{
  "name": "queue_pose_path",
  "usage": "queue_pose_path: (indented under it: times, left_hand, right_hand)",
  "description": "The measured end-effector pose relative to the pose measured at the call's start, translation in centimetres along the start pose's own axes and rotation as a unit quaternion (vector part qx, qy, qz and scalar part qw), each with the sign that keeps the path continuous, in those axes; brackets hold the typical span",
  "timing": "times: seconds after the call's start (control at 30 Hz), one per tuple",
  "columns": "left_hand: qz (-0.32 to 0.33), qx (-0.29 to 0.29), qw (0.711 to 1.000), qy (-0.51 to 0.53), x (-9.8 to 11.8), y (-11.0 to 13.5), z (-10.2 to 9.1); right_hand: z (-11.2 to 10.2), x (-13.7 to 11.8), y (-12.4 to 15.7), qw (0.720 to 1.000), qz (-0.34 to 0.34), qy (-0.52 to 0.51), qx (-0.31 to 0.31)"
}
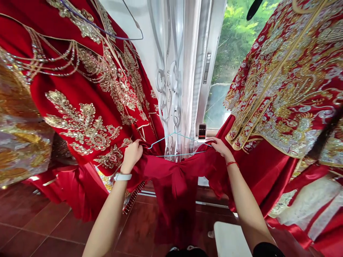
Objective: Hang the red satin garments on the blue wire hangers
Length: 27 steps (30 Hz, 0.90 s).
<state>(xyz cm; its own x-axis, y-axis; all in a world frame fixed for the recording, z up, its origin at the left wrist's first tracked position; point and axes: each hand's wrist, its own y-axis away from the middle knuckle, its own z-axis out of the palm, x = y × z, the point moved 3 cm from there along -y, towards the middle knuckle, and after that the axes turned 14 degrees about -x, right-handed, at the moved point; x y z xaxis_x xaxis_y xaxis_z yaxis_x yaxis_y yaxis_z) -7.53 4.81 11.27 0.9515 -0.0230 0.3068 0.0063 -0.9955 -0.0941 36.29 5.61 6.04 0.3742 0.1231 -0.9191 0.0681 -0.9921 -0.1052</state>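
Note:
My left hand (132, 154) is closed on the left end of a plain red garment (174, 178), and a white watch band sits on that wrist. My right hand (220, 147) pinches the garment's right end; a red string circles that wrist. Between my hands a light blue wire hanger (175, 144) sits at the top of the stretched cloth, its ends tucked in at both hands. The cloth hangs down in folds below the hanger.
A red robe with gold embroidery (88, 107) hangs at the left on a wire hanger. Another embroidered red robe (289, 82) hangs at the right. White sheer curtains (171, 71) and a window (227, 60) are straight ahead. Below lie a dark red tiled floor (40, 228) and a white stool (230, 239).

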Motion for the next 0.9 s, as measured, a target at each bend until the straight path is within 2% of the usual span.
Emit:
queue_pose_path:
  times: [0.13,0.23,0.33,0.5,0.63,0.73,0.9]
  left_hand:
    - [0.054,0.032,0.984,0.168,-2.8,-1.6,0.4]
    - [0.029,0.043,0.959,0.277,-4.2,-1.7,1.2]
    - [-0.02,0.057,0.929,0.365,-5.0,-0.6,3.1]
    - [-0.078,0.03,0.873,0.481,-6.4,2.2,8.5]
    - [-0.072,0.033,0.843,0.533,-7.1,3.6,11.2]
    - [-0.037,0.001,0.839,0.543,-6.5,4.2,11.8]
    - [0.08,-0.071,0.875,0.473,-4.7,5.2,11.7]
  right_hand:
    - [0.6,1.6,1.6,0.989,0.074,-0.126,-0.009]
    - [1.6,2.6,2.5,0.98,0.067,-0.184,0.017]
    - [2.9,4.0,3.3,0.983,0.05,-0.166,0.062]
    - [5.8,5.8,4.8,0.99,-0.004,-0.105,0.099]
    - [7.4,6.9,5.8,0.993,-0.003,-0.042,0.114]
    - [7.9,7.9,6.7,0.994,0.004,0.026,0.11]
    - [8.2,10.2,7.9,0.986,0.051,0.125,0.097]
